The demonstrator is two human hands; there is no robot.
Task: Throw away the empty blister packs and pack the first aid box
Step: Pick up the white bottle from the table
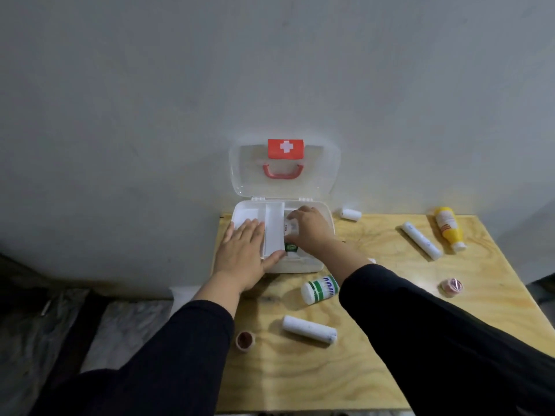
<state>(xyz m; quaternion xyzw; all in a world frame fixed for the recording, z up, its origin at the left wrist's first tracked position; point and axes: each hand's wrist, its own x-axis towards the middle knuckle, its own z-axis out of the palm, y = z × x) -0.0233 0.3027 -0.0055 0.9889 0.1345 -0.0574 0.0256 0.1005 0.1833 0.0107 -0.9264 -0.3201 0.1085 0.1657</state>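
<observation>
A white first aid box [326, 212] stands open against the wall, its clear lid [324, 175] with a red cross label upright behind it. My left hand [244, 255] lies flat on the box's white inner tray [274, 228], fingers spread. My right hand [310, 228] reaches into the right half of the box, closed on a small white container [290, 226]. A green-labelled item [290, 247] lies in the box just below it. No blister pack shows in view.
On the wooden table [375, 370] lie a green-striped white bottle [319, 289], two long white rolls [309, 329] [422, 240], a short white roll [350, 214], a yellow bottle [450, 228], and two tape rolls [245, 341] [451, 286]. The table's left edge drops to the floor.
</observation>
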